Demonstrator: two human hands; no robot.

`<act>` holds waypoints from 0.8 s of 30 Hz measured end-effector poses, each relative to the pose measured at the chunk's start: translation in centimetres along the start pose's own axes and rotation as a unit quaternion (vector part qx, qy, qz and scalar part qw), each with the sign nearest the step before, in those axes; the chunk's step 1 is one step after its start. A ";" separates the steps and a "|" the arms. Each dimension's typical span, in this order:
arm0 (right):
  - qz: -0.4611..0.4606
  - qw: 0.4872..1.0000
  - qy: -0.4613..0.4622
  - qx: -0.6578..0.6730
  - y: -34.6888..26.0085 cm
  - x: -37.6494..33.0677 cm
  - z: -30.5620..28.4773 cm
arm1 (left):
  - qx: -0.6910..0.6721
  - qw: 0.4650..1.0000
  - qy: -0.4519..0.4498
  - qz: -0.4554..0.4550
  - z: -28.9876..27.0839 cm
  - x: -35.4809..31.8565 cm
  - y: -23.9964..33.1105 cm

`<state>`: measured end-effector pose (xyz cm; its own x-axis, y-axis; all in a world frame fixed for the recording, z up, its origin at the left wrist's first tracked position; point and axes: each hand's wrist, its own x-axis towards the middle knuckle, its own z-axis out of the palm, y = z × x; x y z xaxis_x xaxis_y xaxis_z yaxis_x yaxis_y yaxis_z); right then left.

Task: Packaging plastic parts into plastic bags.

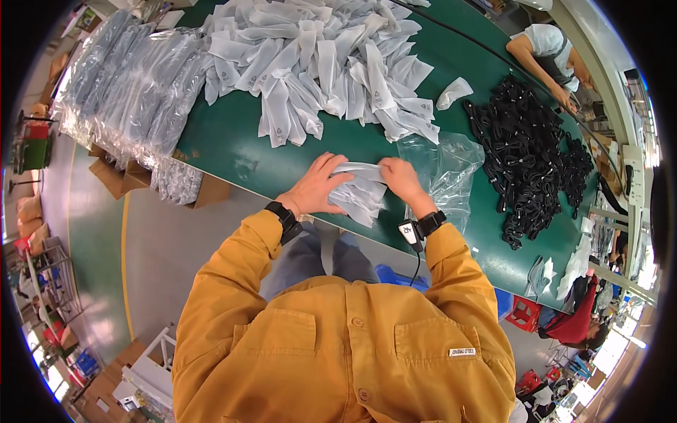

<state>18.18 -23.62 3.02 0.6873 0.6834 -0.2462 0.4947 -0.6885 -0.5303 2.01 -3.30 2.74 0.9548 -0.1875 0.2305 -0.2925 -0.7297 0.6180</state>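
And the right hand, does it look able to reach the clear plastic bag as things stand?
Probably yes: the clear plastic bag lies on the green table close to the right hand, with nothing visible blocking the way. That hand, however, seems busy with the pale packets.

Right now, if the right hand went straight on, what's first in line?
Likely the bundle of pale packets, which the right hand appears to touch; exact depth is hard to judge.
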 end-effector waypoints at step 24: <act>-0.173 0.982 0.068 0.045 -5.1 -9.6 1.5 | -0.296 0.916 0.194 -0.190 2.5 0.6 1.7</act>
<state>8.24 -26.28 6.88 0.5542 0.8296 0.0680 0.6654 -0.3925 -0.6349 2.17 -6.29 2.09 0.9369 0.3373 0.0919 -0.0287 -0.1877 0.9818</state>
